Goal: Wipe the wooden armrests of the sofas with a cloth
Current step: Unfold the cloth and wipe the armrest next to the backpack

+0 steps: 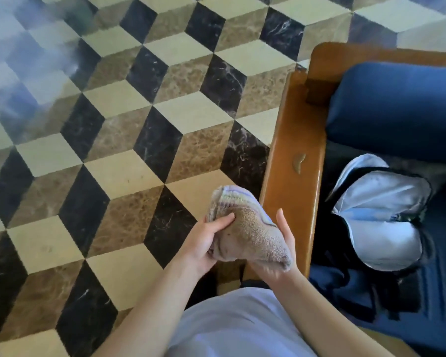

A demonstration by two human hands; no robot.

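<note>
A folded beige towel cloth (250, 228) with a striped edge is held between both hands in front of me. My left hand (204, 243) grips its left side with the thumb pressed on top. My right hand (283, 240) cups it from the right and underneath. Just right of the hands runs the glossy wooden armrest (296, 140) of a sofa, reaching away from me, with a pale chip in its surface. The cloth is held above the floor, beside the armrest's near end and not touching it.
The sofa has a blue back cushion (397, 109) and a wooden back rail (371, 54). An open dark backpack (381, 215) with pale lining lies on the seat. A cube-patterned marble floor (113, 150) fills the left side.
</note>
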